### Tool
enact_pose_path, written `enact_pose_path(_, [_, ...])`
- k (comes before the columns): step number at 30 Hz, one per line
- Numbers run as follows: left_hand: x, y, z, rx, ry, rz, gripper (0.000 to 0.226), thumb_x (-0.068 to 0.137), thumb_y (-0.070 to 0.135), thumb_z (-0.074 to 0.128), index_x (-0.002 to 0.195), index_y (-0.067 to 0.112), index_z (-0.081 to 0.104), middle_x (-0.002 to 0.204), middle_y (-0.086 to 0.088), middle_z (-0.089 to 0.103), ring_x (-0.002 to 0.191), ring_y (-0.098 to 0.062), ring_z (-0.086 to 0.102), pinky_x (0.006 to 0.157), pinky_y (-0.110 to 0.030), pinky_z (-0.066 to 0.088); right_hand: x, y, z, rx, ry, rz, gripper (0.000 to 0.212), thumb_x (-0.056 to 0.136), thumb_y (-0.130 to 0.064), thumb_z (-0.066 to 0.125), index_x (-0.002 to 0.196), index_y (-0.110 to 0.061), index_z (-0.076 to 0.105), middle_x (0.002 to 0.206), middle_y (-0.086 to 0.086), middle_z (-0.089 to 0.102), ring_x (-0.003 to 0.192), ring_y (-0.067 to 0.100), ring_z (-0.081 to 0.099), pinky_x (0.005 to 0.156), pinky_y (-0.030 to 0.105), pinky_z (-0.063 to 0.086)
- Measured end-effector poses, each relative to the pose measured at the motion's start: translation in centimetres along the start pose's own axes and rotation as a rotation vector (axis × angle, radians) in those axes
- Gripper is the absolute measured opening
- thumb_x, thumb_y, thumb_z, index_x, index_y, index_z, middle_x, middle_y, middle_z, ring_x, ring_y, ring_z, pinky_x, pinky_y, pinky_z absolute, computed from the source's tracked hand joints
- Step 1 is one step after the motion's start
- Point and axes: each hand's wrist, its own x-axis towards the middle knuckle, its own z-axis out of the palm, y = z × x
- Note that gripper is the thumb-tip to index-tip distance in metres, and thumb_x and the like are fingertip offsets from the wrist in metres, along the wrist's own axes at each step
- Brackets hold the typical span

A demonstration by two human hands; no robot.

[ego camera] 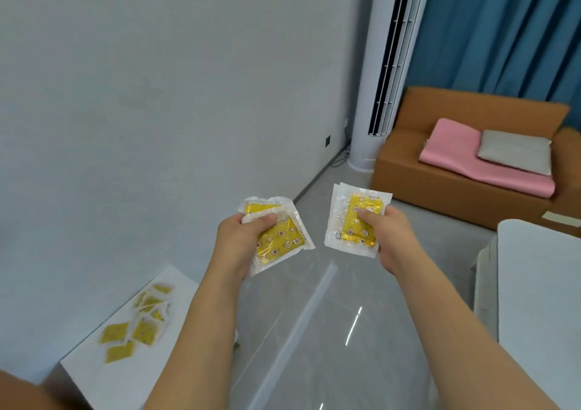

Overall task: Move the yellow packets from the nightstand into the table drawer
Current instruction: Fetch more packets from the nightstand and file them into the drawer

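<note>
My left hand (pixel 242 243) grips a bunch of yellow packets (pixel 278 240) in clear wrappers, thumb pressed on top. My right hand (pixel 388 235) pinches another small stack of yellow packets (pixel 355 221), thumb on the front one. Both hands are held up over the floor, about a hand's width apart. Several more yellow packets (pixel 138 325) lie scattered on the white nightstand (pixel 125 375) at the lower left. A white table (pixel 540 299) shows at the right edge; its drawer is not visible.
A grey wall runs along the left. A white tower air conditioner (pixel 377 95) stands in the corner. A brown sofa (pixel 440 174) with a pink cloth (pixel 465 158) and a grey cushion (pixel 515 150) sits before blue curtains (pixel 503 26). Glossy grey floor lies below my arms.
</note>
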Motion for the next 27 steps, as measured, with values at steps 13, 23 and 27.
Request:
enact_pose_path(13, [-11.4,-1.7,18.7,0.05,-0.132,0.067,0.026,0.082,0.009,0.077,0.106,0.005,0.068,0.093,-0.013,0.076,0.08,-0.029,0.075,0.066,-0.039,0.062,-4.3,-2.1,-22.6,0.005,0.104,0.037,0.014,0.097,-0.006,0.05,0.105,-0.014,0.059,0.103,0.01,0.07,0.093,0.031,0.068,0.089,0.053,0.054])
enact_pose_path(23, [-22.1,-5.0,32.5,0.016,-0.169,0.106,0.028,0.078,0.011,0.08,0.104,0.008,0.068,0.091,-0.01,0.077,0.077,-0.027,0.075,0.065,-0.037,0.06,-8.2,-4.6,-38.1,-0.088,0.083,-0.02,0.016,0.099,-0.006,0.05,0.098,-0.017,0.061,0.098,0.005,0.071,0.09,0.025,0.07,0.083,0.046,0.057])
enact_pose_path(27, [-24.8,-6.7,37.0,0.017,-0.175,0.098,0.022,0.079,0.009,0.079,0.098,0.008,0.068,0.089,-0.012,0.076,0.076,-0.027,0.075,0.066,-0.038,0.061,-10.0,-4.0,-43.6,-0.081,0.119,-0.039,0.017,0.099,-0.007,0.052,0.094,-0.02,0.06,0.094,0.001,0.07,0.083,0.018,0.069,0.07,0.037,0.058])
